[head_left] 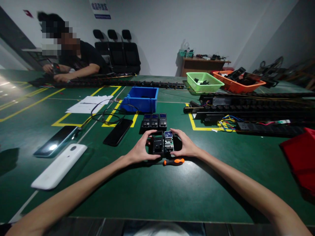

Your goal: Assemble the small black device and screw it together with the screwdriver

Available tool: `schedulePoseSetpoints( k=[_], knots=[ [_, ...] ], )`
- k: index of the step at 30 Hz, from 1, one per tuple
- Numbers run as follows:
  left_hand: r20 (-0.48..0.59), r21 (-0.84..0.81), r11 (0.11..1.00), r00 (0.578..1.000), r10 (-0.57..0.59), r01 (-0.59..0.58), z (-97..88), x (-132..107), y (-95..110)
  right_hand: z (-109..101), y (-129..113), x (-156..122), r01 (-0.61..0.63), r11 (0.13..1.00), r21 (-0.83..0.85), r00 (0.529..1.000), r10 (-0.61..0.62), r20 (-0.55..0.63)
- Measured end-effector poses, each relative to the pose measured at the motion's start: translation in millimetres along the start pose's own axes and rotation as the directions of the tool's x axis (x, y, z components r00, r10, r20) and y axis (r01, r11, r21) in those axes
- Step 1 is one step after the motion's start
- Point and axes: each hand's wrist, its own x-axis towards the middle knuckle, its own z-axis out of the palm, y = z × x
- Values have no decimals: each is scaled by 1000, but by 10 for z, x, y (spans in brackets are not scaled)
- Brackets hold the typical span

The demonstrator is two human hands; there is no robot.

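- Green table (137, 196): supports the items below.
- Blue bin (139, 105): beyond both hands.
- Left hand (139, 149): thumb and fingers pinching a black case (157, 143) at its near and far ends.
- Right hand (186, 145): likewise pinching a circuit board (169, 143).
- Three black boxes (154, 122): in a row beyond the case.
- Black case: upon the table's middle, left of the board.
- Circuit board: just beside the case.
- Screwdriver (174, 162): nearest the viewer, orange-and-black handle rightward.

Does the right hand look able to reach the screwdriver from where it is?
Probably yes: the screwdriver lies just on the near side of the right hand, its handle uncovered. The hand would likely need to leave the circuit board first.
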Motion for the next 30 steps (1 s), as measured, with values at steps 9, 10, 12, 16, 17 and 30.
schedulePoseSetpoints(
  k=[9,10,12,16,17,30],
  knots=[
    [58,-623,777,996,-68,89,147,131,49,-13,24,-39,-15,988,157,973,50,-227],
    [99,-652,745,991,-95,137,170,126,68,-12,25,-40,-12,986,164,969,51,-240],
    [172,-684,692,973,-153,229,207,106,96,-9,23,-42,-10,987,158,966,50,-253],
    [184,-699,659,960,-209,278,232,81,65,-7,5,-47,25,996,88,971,-3,-241],
    [186,-695,656,955,-229,293,228,85,40,-8,-4,-49,39,997,65,972,-23,-233],
    [342,-732,460,855,-391,503,152,170,-136,-6,-105,-30,69,988,-141,995,-78,-57]
  ],
)
